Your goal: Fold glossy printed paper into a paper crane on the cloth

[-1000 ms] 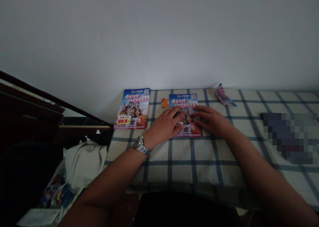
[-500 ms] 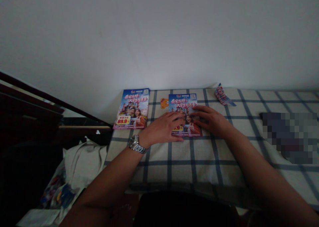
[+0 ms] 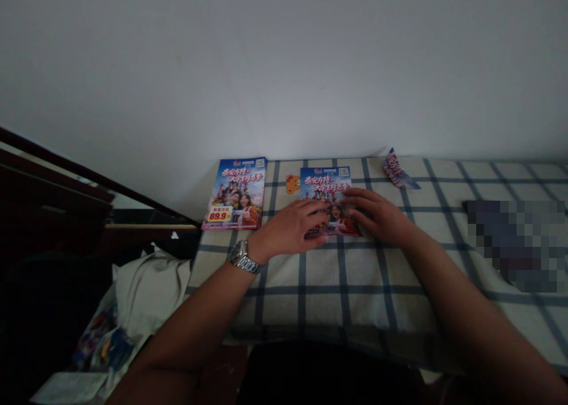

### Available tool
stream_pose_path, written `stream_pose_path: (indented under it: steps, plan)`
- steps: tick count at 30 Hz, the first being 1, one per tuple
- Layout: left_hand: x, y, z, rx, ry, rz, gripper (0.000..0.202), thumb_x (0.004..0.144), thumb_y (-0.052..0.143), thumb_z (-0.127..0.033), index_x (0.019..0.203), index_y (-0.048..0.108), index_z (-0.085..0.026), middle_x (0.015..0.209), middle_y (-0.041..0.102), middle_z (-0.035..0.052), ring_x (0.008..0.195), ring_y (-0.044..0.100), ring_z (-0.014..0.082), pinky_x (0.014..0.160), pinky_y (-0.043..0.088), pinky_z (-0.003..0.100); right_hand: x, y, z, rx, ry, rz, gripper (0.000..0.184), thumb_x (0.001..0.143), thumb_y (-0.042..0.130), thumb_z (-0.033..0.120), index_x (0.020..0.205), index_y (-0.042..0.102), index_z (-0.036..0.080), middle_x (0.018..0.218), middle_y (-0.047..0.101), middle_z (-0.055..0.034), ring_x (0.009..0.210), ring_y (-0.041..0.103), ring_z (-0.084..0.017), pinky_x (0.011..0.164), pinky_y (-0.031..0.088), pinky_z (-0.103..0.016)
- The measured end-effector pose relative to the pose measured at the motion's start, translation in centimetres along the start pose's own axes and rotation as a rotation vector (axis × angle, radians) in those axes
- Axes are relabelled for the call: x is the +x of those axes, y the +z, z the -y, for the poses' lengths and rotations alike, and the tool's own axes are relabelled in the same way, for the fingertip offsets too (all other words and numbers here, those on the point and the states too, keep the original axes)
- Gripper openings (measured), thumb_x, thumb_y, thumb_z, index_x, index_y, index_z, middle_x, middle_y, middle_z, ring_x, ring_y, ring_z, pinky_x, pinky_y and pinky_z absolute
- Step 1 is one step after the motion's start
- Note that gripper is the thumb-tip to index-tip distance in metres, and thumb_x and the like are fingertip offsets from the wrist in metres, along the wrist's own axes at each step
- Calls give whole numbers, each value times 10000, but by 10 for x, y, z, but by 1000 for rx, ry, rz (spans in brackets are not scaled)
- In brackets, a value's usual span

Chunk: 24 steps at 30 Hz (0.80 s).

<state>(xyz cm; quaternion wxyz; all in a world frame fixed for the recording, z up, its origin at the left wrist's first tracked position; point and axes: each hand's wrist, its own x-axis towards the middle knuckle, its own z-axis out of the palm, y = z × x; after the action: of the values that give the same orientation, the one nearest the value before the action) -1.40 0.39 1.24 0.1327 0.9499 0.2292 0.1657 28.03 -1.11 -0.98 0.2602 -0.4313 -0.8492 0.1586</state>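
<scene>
A colourful printed flyer (image 3: 326,186) lies on the checked cloth in front of me, its near edge bent up a little. My left hand (image 3: 293,227), with a metal watch (image 3: 243,257) on the wrist, grips its lower left side, thumb at the near edge and fingers over the print. On the lower right side my right hand (image 3: 375,215) holds the same flyer, fingers bent over its edge. The fingers cover part of the price print. To the left rests a stack of matching flyers (image 3: 235,192).
A folded paper piece (image 3: 397,171) stands near the wall at the right. An orange bear picture (image 3: 292,184) shows on the checked cloth (image 3: 319,280). A blurred dark object (image 3: 510,245) lies far right. White bags (image 3: 151,286) sit below on the left, beside a dark wooden frame (image 3: 48,198).
The near edge of the flyer between my hands has risen and bent away from me. Both hands stay nearly in place, the right fingers curling slightly more. The stack has not moved.
</scene>
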Motion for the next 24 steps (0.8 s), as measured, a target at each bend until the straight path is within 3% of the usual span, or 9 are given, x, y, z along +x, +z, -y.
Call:
stream_pose_path:
  steps: [8,12,19,24]
  plan:
    - [2,3,3,-14,-5,-16,189,1055,546,-320,1137,671,-205,1463,618,108,1353,593,255,1184,482,481,0,-3,2,28,15,19,377,1087,474,415,1349,691,253,1487,631,-125,1388,599,-306,1181,493,-534]
    - [5,7,5,17,-15,-40,232,1104,451,-315,1103,651,-197,1388,666,100,1296,628,241,1145,507,467,0,-5,5,52,21,13,388,1097,443,410,1349,685,240,1474,640,-134,1402,586,-314,1196,471,-537]
    - [6,10,5,66,-167,-74,308,1138,346,-372,1154,599,-198,1084,721,82,993,686,212,902,558,393,2,-10,15,101,-30,-42,267,1025,616,417,1219,710,259,1299,716,-118,1225,685,-313,1074,561,-507]
    - [5,8,3,70,-208,-87,310,1144,332,-385,1151,584,-204,1041,711,63,899,674,189,790,527,350,3,-8,20,124,-6,-26,231,1009,654,403,1187,690,261,1247,721,-110,1141,718,-289,1006,593,-462]
